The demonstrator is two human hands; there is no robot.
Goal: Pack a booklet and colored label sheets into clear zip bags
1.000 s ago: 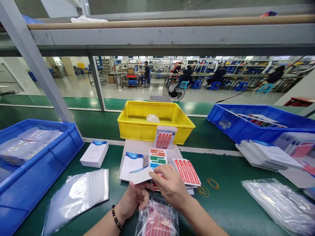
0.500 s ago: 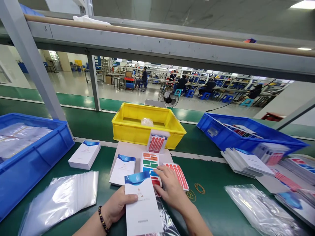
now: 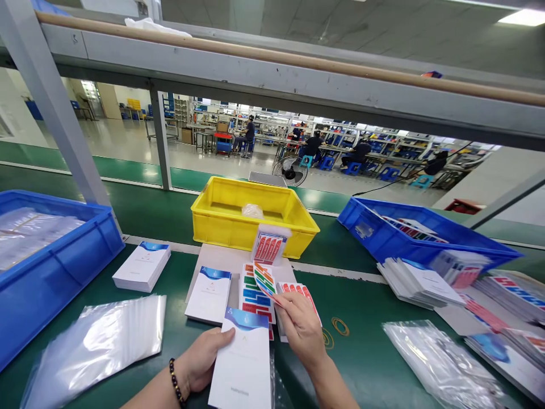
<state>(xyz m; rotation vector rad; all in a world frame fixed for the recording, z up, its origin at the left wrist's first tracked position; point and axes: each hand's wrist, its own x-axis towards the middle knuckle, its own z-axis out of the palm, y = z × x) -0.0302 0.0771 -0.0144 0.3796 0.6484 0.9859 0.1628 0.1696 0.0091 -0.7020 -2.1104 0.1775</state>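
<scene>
My left hand (image 3: 206, 358) grips a white booklet (image 3: 240, 363) with a blue top band, thumb on its front face. Between the thumb and fingers of my right hand (image 3: 300, 329) is a sticker sheet (image 3: 264, 279) with coloured labels, lifted and bent. Below it lies a stack of similar multicoloured sheets (image 3: 251, 295), partly covered. A pile of red-labelled sheets (image 3: 304, 289) sits right of that, partly behind my right hand. To the left rests a stack of booklets (image 3: 208, 292). Part of a clear plastic bag (image 3: 279, 386) shows beside the held booklet.
A yellow bin (image 3: 251, 233) stands at the back, blue bins (image 3: 97, 233) at both sides. Another booklet stack (image 3: 142, 267) and clear bags (image 3: 102, 335) lie left. Rubber bands (image 3: 339, 326), more bags (image 3: 438, 358) and booklet piles (image 3: 421, 284) lie right.
My right hand has taken hold of a sticker sheet and raised it off the stack. The booklet in my left hand has shifted slightly down and now stands straighter.
</scene>
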